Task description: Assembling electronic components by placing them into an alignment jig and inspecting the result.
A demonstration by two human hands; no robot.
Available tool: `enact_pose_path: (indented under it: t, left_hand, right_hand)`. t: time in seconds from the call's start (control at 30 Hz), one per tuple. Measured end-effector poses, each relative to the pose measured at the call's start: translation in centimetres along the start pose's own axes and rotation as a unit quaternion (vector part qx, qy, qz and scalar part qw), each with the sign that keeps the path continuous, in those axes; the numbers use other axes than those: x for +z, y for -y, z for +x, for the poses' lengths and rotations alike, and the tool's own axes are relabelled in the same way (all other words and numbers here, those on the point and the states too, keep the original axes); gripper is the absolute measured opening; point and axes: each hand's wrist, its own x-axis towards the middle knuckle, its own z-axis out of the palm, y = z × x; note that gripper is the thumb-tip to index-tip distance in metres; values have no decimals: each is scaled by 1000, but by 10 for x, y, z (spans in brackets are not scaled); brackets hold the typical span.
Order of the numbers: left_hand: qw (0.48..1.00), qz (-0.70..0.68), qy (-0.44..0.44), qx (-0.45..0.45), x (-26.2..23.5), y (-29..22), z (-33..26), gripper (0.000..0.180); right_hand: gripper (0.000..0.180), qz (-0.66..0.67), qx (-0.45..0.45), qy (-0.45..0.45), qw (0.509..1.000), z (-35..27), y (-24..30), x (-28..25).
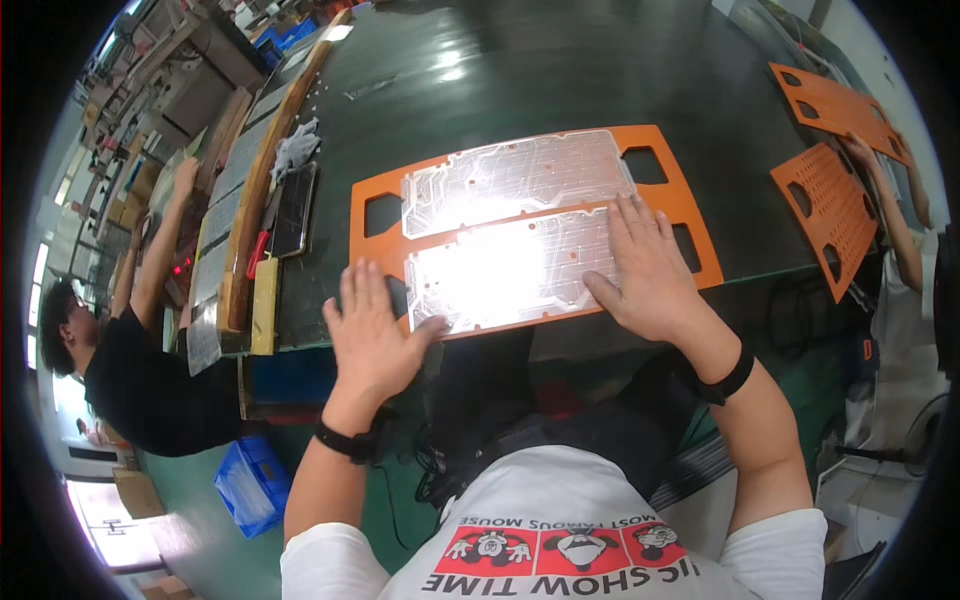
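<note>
An orange board [660, 200] with cut-out openings at its ends lies on the dark green table. On it rest two thin, shiny sheets printed with silvery circuit lines: a far sheet [540, 165] and a near sheet [560, 265]. My left hand [372, 325] is at the near left corner, fingers spread, its thumb touching the edge of the near sheet. Fingers stretched, my right hand [645, 265] lies flat over the right end of the near sheet, with its fingertips by the gap between the sheets. Neither hand grasps anything.
Left of the board are a dark phone-like slab [293, 210], a red-handled tool [258, 252], a yellow block [264, 305] and crumpled plastic [297, 147] along a wooden rail [245, 240]. One person works at left; another at right handles orange boards [832, 215]. A blue crate [250, 485] stands below.
</note>
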Motion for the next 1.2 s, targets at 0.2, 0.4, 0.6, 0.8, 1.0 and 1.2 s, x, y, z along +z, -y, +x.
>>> enact_pose_path:
  t: [0.2, 0.4, 0.6, 0.8, 1.0, 1.2]
  left_hand:
    - [968, -163, -32, 188, -19, -68, 23, 47]
    - [924, -211, -47, 316, 15, -150, 51, 91]
    - [969, -139, -24, 204, 12, -84, 37, 94]
    - [992, -55, -14, 113, 2, -11, 3, 95]
    - [980, 44, -46, 188, -13, -25, 17, 102]
    - [966, -37, -29, 256, 8, -33, 36, 102]
  right_hand:
    - [77, -8, 9, 6, 1000, -1, -4, 0]
    - [77, -25, -15, 19, 999, 0, -2, -2]
    - [79, -7, 11, 19, 1000, 3, -1, 0]
    - [79, 78, -11, 28, 997, 2, -15, -6]
    - [68, 198, -37, -66, 977, 27, 9, -8]
    - [76, 154, -125, -30, 980, 29, 55, 19]
